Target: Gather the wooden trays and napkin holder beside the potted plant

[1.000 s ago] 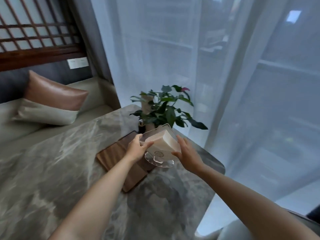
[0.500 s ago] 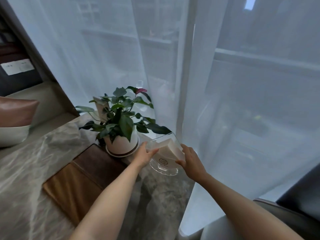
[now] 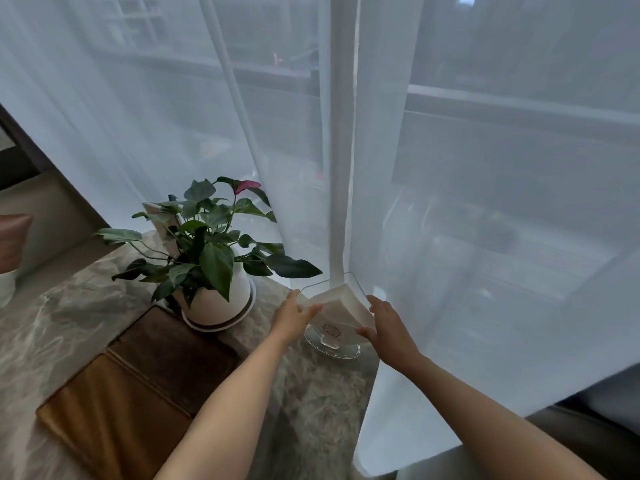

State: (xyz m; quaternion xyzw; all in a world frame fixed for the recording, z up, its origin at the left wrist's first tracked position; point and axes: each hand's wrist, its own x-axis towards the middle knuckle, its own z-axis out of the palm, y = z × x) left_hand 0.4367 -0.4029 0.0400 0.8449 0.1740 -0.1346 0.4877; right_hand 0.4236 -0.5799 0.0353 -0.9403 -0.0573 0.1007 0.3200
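A clear napkin holder (image 3: 334,315) packed with white napkins stands on its round glass foot at the table's far right corner, just right of the potted plant (image 3: 211,258) in a white pot. My left hand (image 3: 292,315) grips its left side and my right hand (image 3: 388,325) its right side. Two wooden trays lie side by side in front of the plant: a dark brown tray (image 3: 173,355) nearer the pot and a lighter brown tray (image 3: 110,417) closer to me.
The marble table (image 3: 62,327) ends at a rounded edge right of the holder. Sheer white curtains (image 3: 381,168) hang directly behind, touching the holder. A cushion (image 3: 12,244) lies on the bench at left. A folded card stands behind the plant.
Both hands carried the napkin holder from above the trays to the right of the plant and lowered it to the table corner. The view swung right.
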